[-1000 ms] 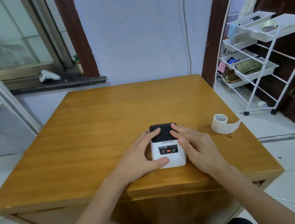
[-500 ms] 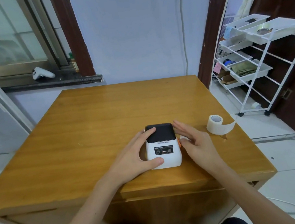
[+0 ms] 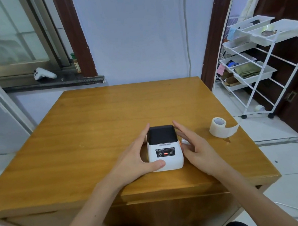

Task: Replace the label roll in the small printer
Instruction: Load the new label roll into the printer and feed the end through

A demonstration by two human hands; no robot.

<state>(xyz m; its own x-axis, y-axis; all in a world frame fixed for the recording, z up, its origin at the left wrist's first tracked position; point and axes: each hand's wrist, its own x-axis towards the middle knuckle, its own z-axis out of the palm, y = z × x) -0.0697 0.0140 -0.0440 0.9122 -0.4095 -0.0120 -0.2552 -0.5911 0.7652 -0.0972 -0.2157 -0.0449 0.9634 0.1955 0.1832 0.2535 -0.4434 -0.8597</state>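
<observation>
A small white printer (image 3: 164,152) with a black lid stands near the front edge of the wooden table (image 3: 94,130). A red light glows on its front panel. My left hand (image 3: 134,158) grips the printer's left side, thumb on the lower front corner and fingers along the lid's edge. My right hand (image 3: 194,144) lies flat against the printer's right side, fingers stretched toward the lid; I cannot tell if it presses anything. A white label roll (image 3: 217,127) lies on its side to the right, a loose strip trailing from it.
A white wire shelf cart (image 3: 261,66) with trays stands on the floor right of the table. A white game controller (image 3: 44,73) rests on the dark window ledge at the back left. The table's far half is bare wood.
My right hand slid off the black lid down to the printer's right side. My left fingers shifted from the lid top to its left edge. The printer stayed put.
</observation>
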